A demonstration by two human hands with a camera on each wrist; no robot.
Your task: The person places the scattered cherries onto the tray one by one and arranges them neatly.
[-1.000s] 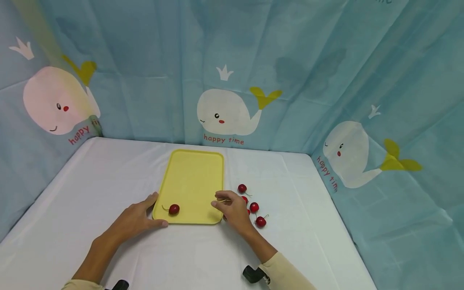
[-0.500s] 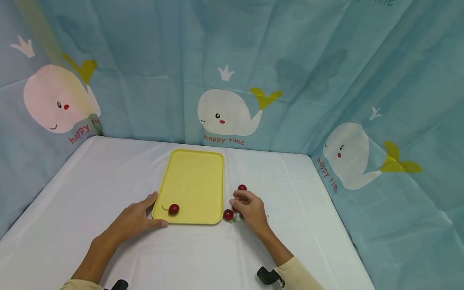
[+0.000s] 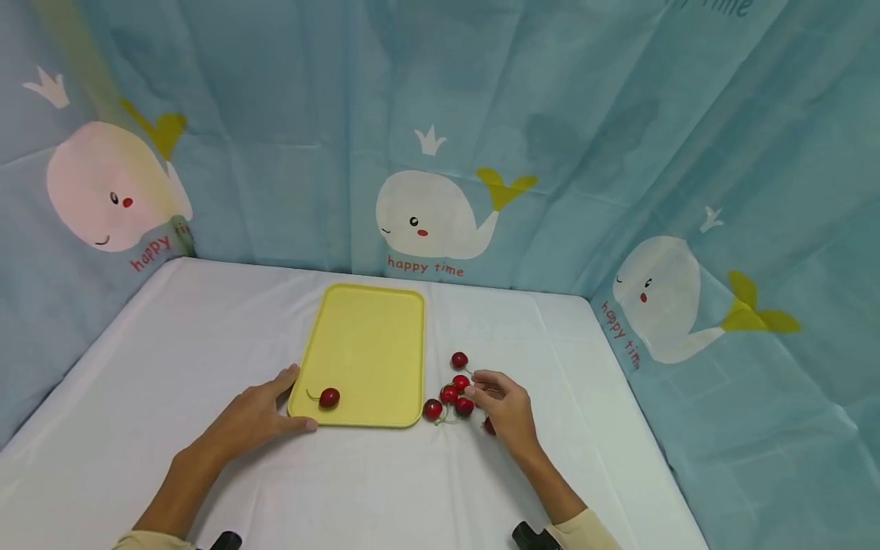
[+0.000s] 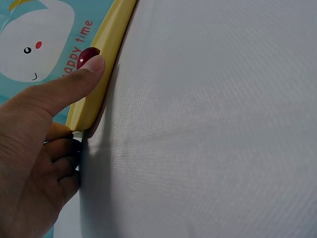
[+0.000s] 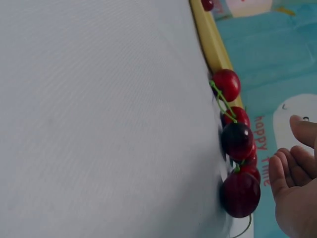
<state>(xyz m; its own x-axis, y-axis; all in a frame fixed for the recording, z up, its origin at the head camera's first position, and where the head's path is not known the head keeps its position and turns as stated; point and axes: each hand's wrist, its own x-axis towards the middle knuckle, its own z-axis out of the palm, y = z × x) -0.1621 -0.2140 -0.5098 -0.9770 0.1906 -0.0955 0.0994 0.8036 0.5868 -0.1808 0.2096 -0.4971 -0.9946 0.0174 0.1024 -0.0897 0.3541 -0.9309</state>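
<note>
Cherries (image 3: pixel 454 397) clustered on white cloth, just beside yellow tray (image 3: pixel 364 344); touched by right hand (image 3: pixel 507 409), fingers loosely spread, nothing held. Tray corner gripped by left hand (image 3: pixel 257 416).

White tablecloth (image 5: pixel 99 119): fills most of my view. Yellow tray (image 5: pixel 210 42): its edge runs along the cloth's far side, one cherry (image 5: pixel 207 4) on it at the top. Cherries (image 5: pixel 237 163): a cluster with green stems, just beside the tray's edge. My right hand (image 5: pixel 296 183): fingers loosely curved, near the cluster, holding nothing. Blue curtain (image 5: pixel 277 59): behind.
</note>
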